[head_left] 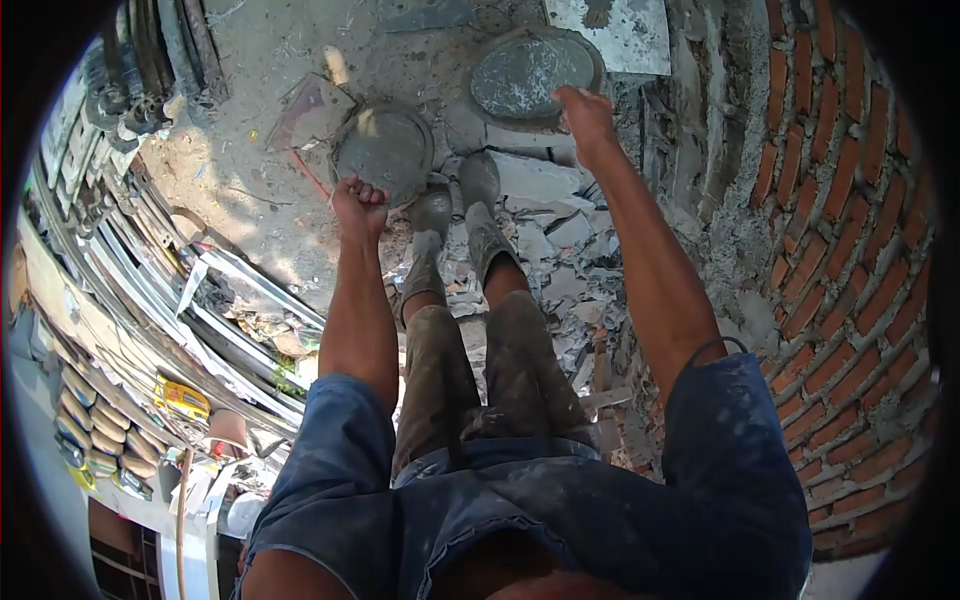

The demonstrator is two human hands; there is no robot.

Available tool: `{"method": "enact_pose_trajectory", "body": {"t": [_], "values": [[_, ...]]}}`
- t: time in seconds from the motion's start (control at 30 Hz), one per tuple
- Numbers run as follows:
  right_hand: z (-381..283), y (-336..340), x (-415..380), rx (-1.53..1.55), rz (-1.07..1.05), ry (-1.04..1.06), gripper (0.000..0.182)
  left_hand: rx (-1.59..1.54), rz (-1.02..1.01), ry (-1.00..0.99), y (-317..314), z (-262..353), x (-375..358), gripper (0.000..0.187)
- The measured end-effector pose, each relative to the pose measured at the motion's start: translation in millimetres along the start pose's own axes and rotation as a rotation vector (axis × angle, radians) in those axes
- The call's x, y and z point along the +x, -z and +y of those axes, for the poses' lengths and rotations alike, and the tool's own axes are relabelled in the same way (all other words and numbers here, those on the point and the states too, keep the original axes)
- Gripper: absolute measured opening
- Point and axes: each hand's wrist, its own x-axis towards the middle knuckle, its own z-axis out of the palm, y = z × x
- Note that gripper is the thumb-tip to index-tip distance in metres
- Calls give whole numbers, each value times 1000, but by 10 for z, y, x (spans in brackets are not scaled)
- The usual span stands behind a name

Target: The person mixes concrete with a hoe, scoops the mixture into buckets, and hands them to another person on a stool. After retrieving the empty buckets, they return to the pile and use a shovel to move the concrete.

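Note:
My left hand (360,205) is closed in a fist in front of a round pan (385,155) of wet grey mortar. A thin reddish rod (310,175) runs up to this hand; whether the fingers hold it is unclear. Further right, my right hand (588,118) has its fingers curled over the right rim of a larger pan (530,75), which holds grey mortar with a whitish surface.
Broken rubble (560,235) lies around my boots (481,185). A brick wall (850,250) curves along the right. Stacked metal strips and boards (150,290) fill the left, with a yellow object (183,399) and a bucket (228,430). A pale board (625,35) lies behind the larger pan.

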Motion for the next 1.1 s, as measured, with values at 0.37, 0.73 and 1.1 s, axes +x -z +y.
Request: {"method": "enact_pose_trajectory", "body": {"t": [0.37,0.73,1.1], "values": [[-44,-649,61,-115,-59,157,24,244,117,-86,414,68,35,17],[-166,-830,-162,-497,-177,411,41,66,-681,-1009,-1304,375,-3015,18],[-149,-827,189,-934,-372,494,45,65,-306,-360,-1767,483,-4152,30]]}}
